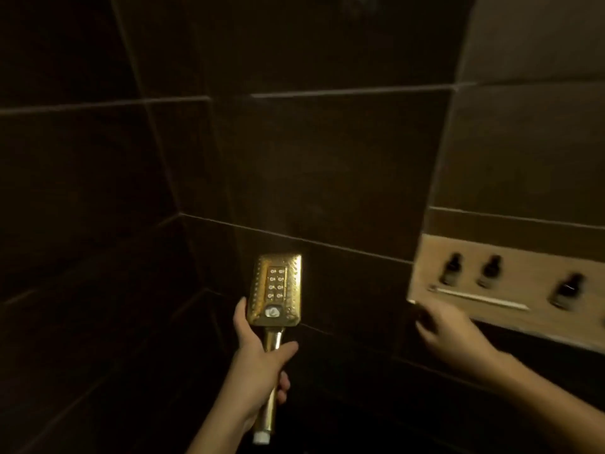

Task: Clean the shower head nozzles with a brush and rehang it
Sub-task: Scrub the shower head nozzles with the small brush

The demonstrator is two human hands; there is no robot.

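left hand (258,358) grip: wrapped round the gold shower head (275,288) handle, nozzles facing up | right hand (448,329) grip: blurry, can't tell | brush (478,298), looks like, lies lengthwise on the niche shelf (425,273), just right of that hand, so it's nearer

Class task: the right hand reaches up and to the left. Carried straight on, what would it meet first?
Probably the front edge of the lit niche, near the thin white stick lying there; the right hand is blurred, so depth is uncertain.
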